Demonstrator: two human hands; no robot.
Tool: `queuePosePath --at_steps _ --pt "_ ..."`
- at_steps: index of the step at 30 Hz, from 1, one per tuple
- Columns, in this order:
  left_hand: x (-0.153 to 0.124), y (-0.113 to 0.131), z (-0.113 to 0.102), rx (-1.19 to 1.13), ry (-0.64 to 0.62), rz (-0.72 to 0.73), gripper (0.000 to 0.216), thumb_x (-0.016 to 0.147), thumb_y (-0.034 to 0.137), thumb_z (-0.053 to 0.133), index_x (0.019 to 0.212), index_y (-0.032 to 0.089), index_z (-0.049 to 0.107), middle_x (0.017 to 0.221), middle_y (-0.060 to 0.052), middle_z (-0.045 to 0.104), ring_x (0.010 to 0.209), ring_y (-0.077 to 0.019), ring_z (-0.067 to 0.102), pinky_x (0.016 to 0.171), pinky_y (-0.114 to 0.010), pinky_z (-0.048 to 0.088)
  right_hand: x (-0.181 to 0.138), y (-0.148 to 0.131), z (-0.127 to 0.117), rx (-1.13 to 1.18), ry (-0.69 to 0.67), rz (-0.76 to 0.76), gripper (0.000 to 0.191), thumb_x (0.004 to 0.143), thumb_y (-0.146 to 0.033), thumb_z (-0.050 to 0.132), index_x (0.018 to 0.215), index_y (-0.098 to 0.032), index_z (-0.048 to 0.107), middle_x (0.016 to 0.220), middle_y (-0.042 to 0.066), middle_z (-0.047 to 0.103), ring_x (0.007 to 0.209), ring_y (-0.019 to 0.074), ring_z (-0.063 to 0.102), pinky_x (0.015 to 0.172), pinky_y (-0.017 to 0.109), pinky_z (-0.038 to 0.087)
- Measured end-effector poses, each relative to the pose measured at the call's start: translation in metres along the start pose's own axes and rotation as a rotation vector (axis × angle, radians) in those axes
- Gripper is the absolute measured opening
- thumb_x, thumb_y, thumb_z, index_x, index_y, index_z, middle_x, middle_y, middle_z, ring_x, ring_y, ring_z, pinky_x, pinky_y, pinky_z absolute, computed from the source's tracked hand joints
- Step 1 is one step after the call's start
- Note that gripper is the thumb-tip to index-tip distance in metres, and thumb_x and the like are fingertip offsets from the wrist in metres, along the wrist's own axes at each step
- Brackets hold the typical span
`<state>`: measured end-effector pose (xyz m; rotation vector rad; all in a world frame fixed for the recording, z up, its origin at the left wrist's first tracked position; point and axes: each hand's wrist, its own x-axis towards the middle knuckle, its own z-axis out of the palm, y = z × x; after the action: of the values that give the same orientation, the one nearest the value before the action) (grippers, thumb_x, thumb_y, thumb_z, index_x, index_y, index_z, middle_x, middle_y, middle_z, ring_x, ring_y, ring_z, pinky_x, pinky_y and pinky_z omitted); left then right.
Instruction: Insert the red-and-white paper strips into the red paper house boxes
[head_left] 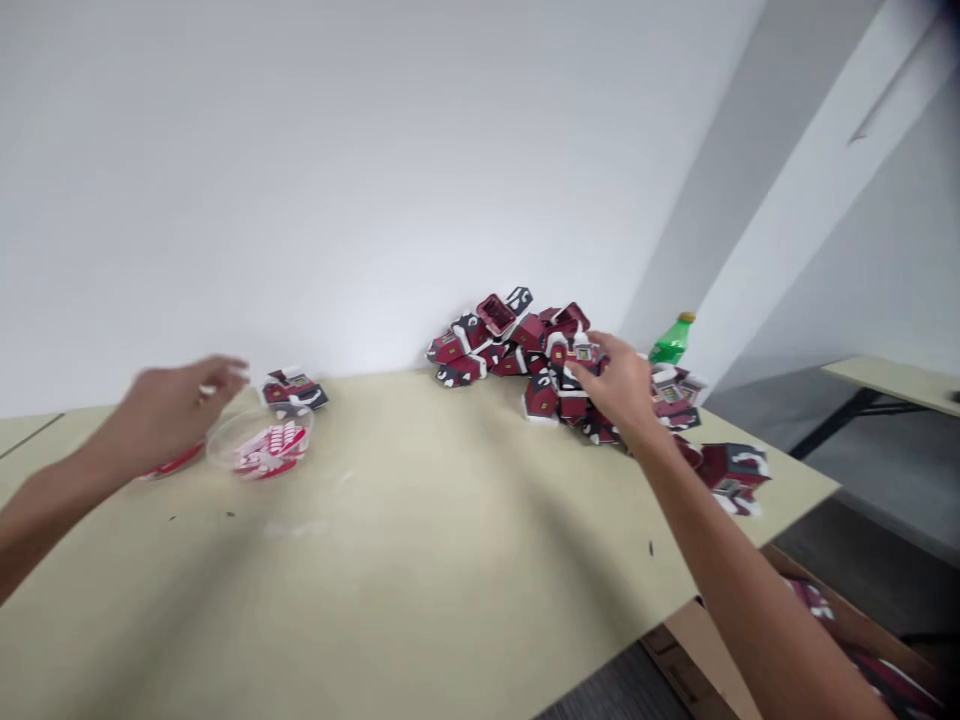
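My right hand [615, 385] reaches into a heap of small dark red, black and white cartons [517, 345] against the wall, its fingers closed round one carton [583, 352]. My left hand [176, 405] hovers at the left, blurred, fingers curled beside a clear round plastic tub [259, 440] of red and white pieces. A red lid [176, 462] lies under that hand. One folded carton [294, 390] rests just behind the tub.
The beige table [420, 560] ends at the right, where more cartons [731, 475] lie near the edge. A green bottle [673, 340] stands behind the heap. A cardboard box [847, 630] with cartons sits on the floor below right.
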<state>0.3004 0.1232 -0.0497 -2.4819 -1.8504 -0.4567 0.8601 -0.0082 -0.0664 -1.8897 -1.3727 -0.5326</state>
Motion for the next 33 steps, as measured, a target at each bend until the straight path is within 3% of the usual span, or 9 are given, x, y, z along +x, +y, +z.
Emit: queuePosePath --at_steps 4,7,10,16,20,24,27,30,33 --pt "0.024 0.016 0.040 0.065 -0.169 0.008 0.023 0.087 0.015 0.052 0.093 0.006 0.072 0.076 0.006 0.071 0.083 -0.0166 0.065 0.080 -0.023 0.044 0.015 0.020 0.018 -0.062 -0.104 0.219 0.069 0.082 -0.049 0.074 0.134 -0.007 0.056 0.126 0.024 0.064 0.121 0.0371 0.059 0.105 0.047 0.045" --pt "0.028 0.019 0.061 0.091 -0.149 -0.014 0.021 0.079 0.024 0.056 0.081 0.013 0.074 0.066 0.006 0.070 0.074 -0.0171 0.064 0.068 -0.019 0.038 0.026 0.031 0.036 -0.085 -0.170 0.372 0.087 0.073 -0.058 0.079 0.136 -0.006 0.051 0.127 0.027 0.061 0.122 0.0401 0.058 0.100 0.050 0.047" --pt "0.028 0.021 0.068 0.091 -0.092 -0.013 0.020 0.074 0.031 0.058 0.077 0.017 0.073 0.062 0.004 0.069 0.068 -0.0191 0.065 0.063 -0.019 0.036 0.028 0.034 0.050 -0.087 -0.223 0.488 0.081 0.073 -0.058 0.079 0.132 -0.009 0.054 0.124 0.022 0.062 0.117 0.0363 0.061 0.097 0.050 0.049" --pt "0.025 0.018 0.059 0.133 -0.038 -0.017 0.020 0.076 0.022 0.053 0.071 0.017 0.072 0.066 0.002 0.071 0.074 -0.0212 0.068 0.063 -0.020 0.037 0.019 0.025 0.057 -0.035 -0.144 0.491 0.050 0.078 -0.047 0.076 0.108 -0.009 0.066 0.108 0.017 0.069 0.107 0.0314 0.064 0.095 0.046 0.049" --pt "0.025 0.018 0.036 0.200 0.003 -0.072 0.026 0.085 0.034 0.052 0.081 0.018 0.073 0.069 0.001 0.070 0.077 -0.0235 0.065 0.061 -0.021 0.034 0.023 0.010 0.032 0.047 0.002 0.395 0.048 0.077 -0.042 0.073 0.106 -0.005 0.067 0.103 0.024 0.071 0.103 0.0374 0.065 0.098 0.047 0.044" --pt "0.008 0.044 0.009 0.147 0.089 -0.184 0.037 0.091 0.048 0.049 0.098 0.022 0.075 0.084 0.003 0.075 0.082 -0.0250 0.066 0.062 -0.021 0.036 0.013 -0.021 -0.001 0.198 0.021 0.267 0.054 0.078 -0.057 0.070 0.102 -0.009 0.068 0.092 0.015 0.074 0.088 0.0315 0.068 0.090 0.045 0.049" --pt "-0.024 0.073 0.005 -0.190 0.158 -0.250 0.042 0.085 0.060 0.060 0.104 0.026 0.076 0.100 0.005 0.078 0.102 -0.0282 0.067 0.072 -0.023 0.045 -0.013 -0.052 -0.011 0.521 -0.268 0.092 0.052 0.075 -0.060 0.073 0.099 -0.015 0.071 0.089 0.008 0.075 0.077 0.0226 0.069 0.073 0.034 0.055" --pt "-0.063 0.097 0.022 -0.699 0.124 -0.231 0.053 0.075 0.062 0.075 0.111 0.023 0.076 0.116 -0.001 0.076 0.113 -0.0285 0.065 0.081 -0.026 0.051 -0.044 -0.078 0.003 1.068 -0.932 -0.151 0.046 0.071 -0.044 0.083 0.104 -0.014 0.071 0.096 0.007 0.074 0.082 0.0193 0.069 0.071 0.029 0.056" --pt "-0.095 0.109 0.051 -1.026 0.024 -0.232 0.052 0.072 0.050 0.083 0.115 0.023 0.074 0.105 -0.002 0.077 0.101 -0.0219 0.068 0.080 -0.024 0.053 -0.073 -0.100 0.037 1.263 -1.489 -0.256 0.052 0.058 -0.027 0.093 0.104 -0.013 0.072 0.098 0.006 0.073 0.088 0.0176 0.068 0.078 0.027 0.056"
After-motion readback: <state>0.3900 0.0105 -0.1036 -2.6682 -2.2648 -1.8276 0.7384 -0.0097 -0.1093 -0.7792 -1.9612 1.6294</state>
